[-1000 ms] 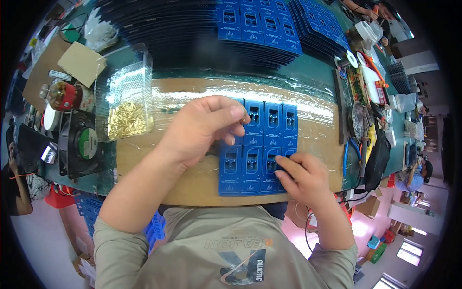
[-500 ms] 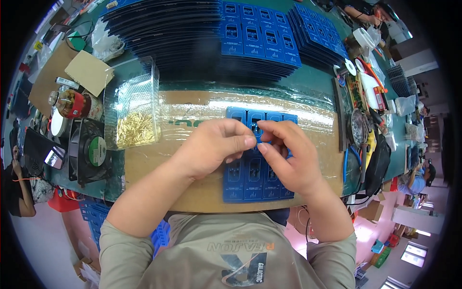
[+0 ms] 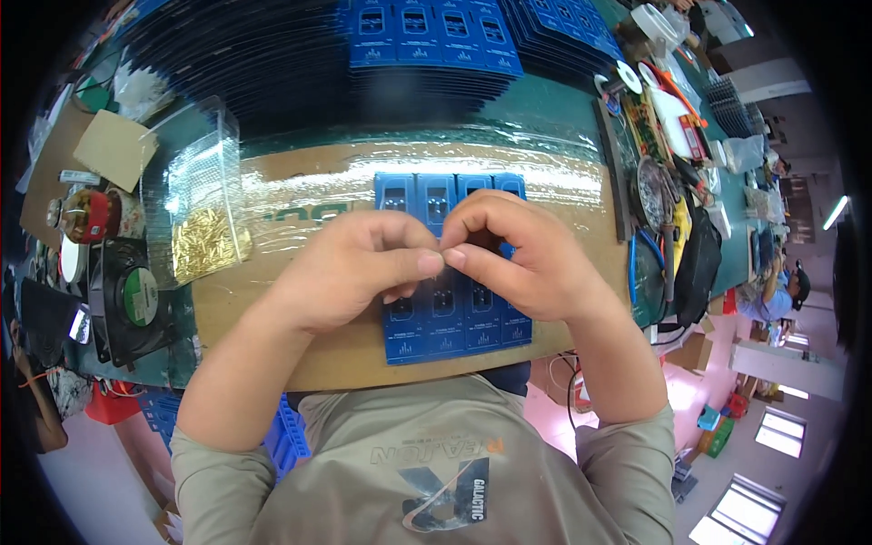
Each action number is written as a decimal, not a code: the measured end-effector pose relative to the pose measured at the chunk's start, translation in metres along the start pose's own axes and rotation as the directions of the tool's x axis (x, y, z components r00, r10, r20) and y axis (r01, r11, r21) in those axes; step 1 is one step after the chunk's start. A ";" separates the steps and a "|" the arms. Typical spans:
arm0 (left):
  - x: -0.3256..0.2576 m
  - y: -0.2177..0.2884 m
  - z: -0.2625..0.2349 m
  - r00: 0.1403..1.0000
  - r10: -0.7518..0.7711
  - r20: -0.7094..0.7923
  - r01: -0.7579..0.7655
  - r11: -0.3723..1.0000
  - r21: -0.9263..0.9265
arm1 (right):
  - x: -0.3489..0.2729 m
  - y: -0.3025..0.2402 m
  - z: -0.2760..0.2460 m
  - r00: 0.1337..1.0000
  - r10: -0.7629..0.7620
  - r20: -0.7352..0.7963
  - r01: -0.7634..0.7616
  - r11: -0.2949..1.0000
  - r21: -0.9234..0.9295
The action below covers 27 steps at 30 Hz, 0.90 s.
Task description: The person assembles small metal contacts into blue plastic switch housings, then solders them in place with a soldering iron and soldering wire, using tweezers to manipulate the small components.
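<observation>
Thumb and fingers of my left hand [image 3: 359, 268] are pinched together above a blue circuit board panel [image 3: 454, 338]. My right hand [image 3: 522, 254] pinches too, and its fingertips meet those of the left over the middle of the panel. Whatever sits between the fingertips is too small or hidden to make out. Both hands cover the panel's central part; its upper and lower rows of cut-outs show. To the left, a clear plastic tray [image 3: 224, 136] holds a heap of small gold-coloured pins [image 3: 207, 243].
Tall stacks of blue panels [image 3: 427, 41] line the far side. A black fan [image 3: 132, 300] and a lidded jar [image 3: 91, 216] stand left. At right lie a dark bar [image 3: 610, 173], blue-handled pliers [image 3: 633, 263] and a solder wire spool [image 3: 627, 77]. Cardboard [image 3: 272, 313] lies beneath the panel.
The view has shifted, so the bench sits further left and higher in it. My right fingers, slightly apart from the left before, now touch the left fingertips.
</observation>
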<state>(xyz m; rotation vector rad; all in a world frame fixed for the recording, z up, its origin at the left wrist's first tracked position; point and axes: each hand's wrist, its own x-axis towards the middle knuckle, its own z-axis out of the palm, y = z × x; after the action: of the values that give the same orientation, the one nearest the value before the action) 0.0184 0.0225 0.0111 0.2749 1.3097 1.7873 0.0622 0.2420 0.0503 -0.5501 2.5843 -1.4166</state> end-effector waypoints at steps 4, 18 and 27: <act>0.003 0.001 0.000 1.000 -0.012 0.018 0.011 1.000 0.026 | -0.009 0.005 0.004 0.994 0.075 -0.077 -0.063 0.986 0.152; 0.006 -0.003 -0.009 0.981 0.113 -0.157 -0.145 0.967 -0.211 | -0.077 0.023 -0.024 0.963 0.246 -0.111 -0.263 0.945 -0.195; 0.007 -0.004 -0.012 0.954 0.188 -0.235 -0.256 0.918 -0.302 | -0.088 0.019 -0.012 0.977 0.201 -0.071 -0.213 0.911 -0.354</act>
<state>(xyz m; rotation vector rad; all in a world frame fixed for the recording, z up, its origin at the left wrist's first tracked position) 0.0088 0.0202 0.0001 0.0580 1.1218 2.2437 0.1353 0.2945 0.0372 -0.2792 2.8454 -0.8978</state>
